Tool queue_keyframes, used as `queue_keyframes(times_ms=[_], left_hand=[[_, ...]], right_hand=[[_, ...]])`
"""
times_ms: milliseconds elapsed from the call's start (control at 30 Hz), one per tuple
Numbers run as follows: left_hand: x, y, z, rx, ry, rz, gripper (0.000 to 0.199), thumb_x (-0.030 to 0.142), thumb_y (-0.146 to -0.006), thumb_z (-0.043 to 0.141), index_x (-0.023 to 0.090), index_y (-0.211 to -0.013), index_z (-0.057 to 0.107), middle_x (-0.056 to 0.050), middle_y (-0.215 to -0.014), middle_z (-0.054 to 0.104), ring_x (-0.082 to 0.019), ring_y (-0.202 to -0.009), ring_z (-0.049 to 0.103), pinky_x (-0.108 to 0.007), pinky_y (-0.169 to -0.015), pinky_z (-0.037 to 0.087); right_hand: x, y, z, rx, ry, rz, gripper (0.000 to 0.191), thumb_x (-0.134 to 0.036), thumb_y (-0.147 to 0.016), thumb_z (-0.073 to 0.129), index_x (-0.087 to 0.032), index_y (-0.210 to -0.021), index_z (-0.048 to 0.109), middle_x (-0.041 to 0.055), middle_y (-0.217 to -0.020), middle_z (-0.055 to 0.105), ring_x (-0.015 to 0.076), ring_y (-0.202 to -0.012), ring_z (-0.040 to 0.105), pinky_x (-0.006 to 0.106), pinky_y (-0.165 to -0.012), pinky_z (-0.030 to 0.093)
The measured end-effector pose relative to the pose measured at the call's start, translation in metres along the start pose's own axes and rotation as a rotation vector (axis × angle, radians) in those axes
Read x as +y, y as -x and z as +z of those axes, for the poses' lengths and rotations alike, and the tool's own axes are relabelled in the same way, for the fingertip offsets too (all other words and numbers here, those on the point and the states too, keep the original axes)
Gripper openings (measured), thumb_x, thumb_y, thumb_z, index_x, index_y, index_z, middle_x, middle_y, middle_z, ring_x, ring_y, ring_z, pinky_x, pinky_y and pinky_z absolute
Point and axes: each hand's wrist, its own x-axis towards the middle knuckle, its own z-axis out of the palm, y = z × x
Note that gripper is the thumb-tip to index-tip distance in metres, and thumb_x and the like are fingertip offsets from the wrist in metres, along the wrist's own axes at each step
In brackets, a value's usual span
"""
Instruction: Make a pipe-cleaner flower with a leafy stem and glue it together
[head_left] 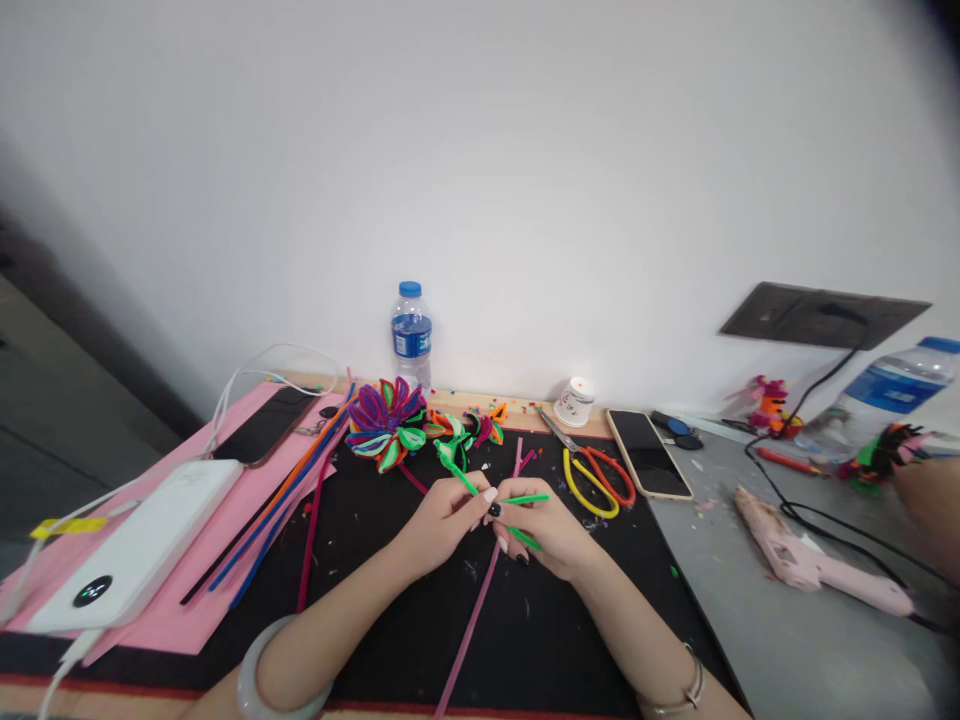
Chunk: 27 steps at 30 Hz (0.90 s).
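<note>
My left hand (442, 520) and my right hand (544, 525) meet over the black mat (382, 620), fingertips together. Both are closed in a pinch on a green pipe cleaner (529, 498). One green end sticks out to the right, another slants down beneath the right fingers, and a green length runs up left to a looped green and white piece (450, 455). A pink pipe cleaner (476, 615) lies under my hands. Beyond my left hand is a multicoloured pipe-cleaner flower (386, 420) with purple, red and green petals.
Scissors (592, 475) with yellow and orange handles and a phone (649, 455) lie on the right. A pink glue gun (817, 570) rests farther right, near another person's hand (926, 510). A white power bank (142, 545) and several loose pipe cleaners (277, 510) are left. A bottle (411, 340) stands behind.
</note>
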Motion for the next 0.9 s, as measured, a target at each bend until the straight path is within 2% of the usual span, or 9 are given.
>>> queue_keyframes(times_ms=[133, 300, 400, 500, 567, 633, 733, 833, 900], left_hand=[[0.003, 0.001, -0.002, 0.007, -0.113, 0.078, 0.041, 0.039, -0.086, 0.037, 0.015, -0.054, 0.044, 0.004, -0.053, 0.04, -0.008, -0.048, 0.038, -0.022, -0.051, 0.029], [-0.001, 0.0, -0.001, 0.119, -0.188, 0.039, 0.045, 0.037, -0.085, 0.037, 0.016, -0.046, 0.038, 0.004, -0.045, 0.038, -0.007, -0.042, 0.037, -0.022, -0.049, 0.029], [-0.004, -0.001, 0.0, 0.185, -0.231, -0.02, 0.043, 0.036, -0.084, 0.039, 0.016, -0.045, 0.035, 0.005, -0.042, 0.036, -0.007, -0.041, 0.036, -0.022, -0.048, 0.027], [-0.007, -0.003, 0.002, 0.231, -0.278, -0.073, 0.041, 0.035, -0.082, 0.041, 0.017, -0.046, 0.033, 0.005, -0.041, 0.035, -0.008, -0.042, 0.035, -0.023, -0.047, 0.024], [-0.01, -0.004, 0.003, 0.247, -0.302, -0.104, 0.041, 0.035, -0.081, 0.042, 0.017, -0.046, 0.032, 0.005, -0.04, 0.034, -0.008, -0.042, 0.034, -0.023, -0.046, 0.023], [-0.012, -0.005, 0.003, 0.246, -0.304, -0.134, 0.041, 0.035, -0.081, 0.042, 0.018, -0.045, 0.031, 0.005, -0.04, 0.032, -0.008, -0.041, 0.033, -0.023, -0.046, 0.022], [-0.012, -0.004, 0.001, 0.21, -0.232, -0.144, 0.04, 0.035, -0.081, 0.042, 0.017, -0.047, 0.034, 0.006, -0.04, 0.031, -0.008, -0.042, 0.033, -0.022, -0.046, 0.023], [-0.008, -0.003, 0.0, 0.152, -0.108, -0.098, 0.037, 0.037, -0.082, 0.042, 0.016, -0.052, 0.037, 0.007, -0.044, 0.033, -0.007, -0.043, 0.032, -0.021, -0.047, 0.025], [-0.005, -0.002, -0.001, 0.096, -0.028, -0.05, 0.034, 0.038, -0.083, 0.042, 0.015, -0.058, 0.042, 0.007, -0.048, 0.035, -0.007, -0.044, 0.032, -0.021, -0.047, 0.025]], right_hand=[[0.001, 0.0, 0.0, 0.002, -0.003, 0.022, 0.022, -0.034, -0.069, 0.065, -0.014, -0.069, 0.056, -0.0024, -0.048, 0.057, 0.0048, -0.031, 0.042, 0.017, -0.033, 0.03], [0.003, -0.002, 0.005, 0.072, 0.183, -0.089, 0.02, -0.032, -0.075, 0.057, -0.015, -0.067, 0.052, -0.0015, -0.053, 0.059, 0.0059, -0.033, 0.044, 0.018, -0.035, 0.031], [0.003, -0.001, 0.008, 0.139, 0.402, -0.152, 0.016, -0.024, -0.078, 0.05, -0.017, -0.063, 0.049, -0.0027, -0.052, 0.057, 0.007, -0.035, 0.046, 0.019, -0.038, 0.034], [0.004, 0.001, 0.01, 0.185, 0.739, -0.285, 0.018, -0.019, -0.08, 0.045, -0.018, -0.063, 0.051, -0.0032, -0.05, 0.053, 0.0087, -0.042, 0.049, 0.02, -0.047, 0.038], [0.004, 0.002, 0.01, 0.186, 0.948, -0.375, 0.016, -0.017, -0.08, 0.044, -0.018, -0.066, 0.053, -0.001, -0.055, 0.054, 0.0108, -0.05, 0.052, 0.022, -0.053, 0.038], [0.004, 0.003, 0.011, 0.182, 1.044, -0.425, 0.014, -0.016, -0.079, 0.045, -0.018, -0.069, 0.054, 0.0012, -0.062, 0.056, 0.0124, -0.057, 0.053, 0.023, -0.056, 0.038], [0.004, 0.002, 0.013, 0.187, 0.861, -0.351, 0.015, -0.015, -0.077, 0.045, -0.018, -0.064, 0.052, -0.0007, -0.055, 0.055, 0.0102, -0.048, 0.051, 0.021, -0.05, 0.037], [0.003, 0.001, 0.012, 0.15, 0.42, -0.183, 0.016, -0.021, -0.077, 0.049, -0.017, -0.062, 0.05, -0.0027, -0.049, 0.055, 0.007, -0.035, 0.044, 0.019, -0.039, 0.034], [0.001, 0.0, 0.01, 0.1, 0.176, -0.105, 0.016, -0.027, -0.075, 0.055, -0.016, -0.064, 0.051, -0.0022, -0.05, 0.057, 0.0061, -0.032, 0.043, 0.018, -0.035, 0.031]])
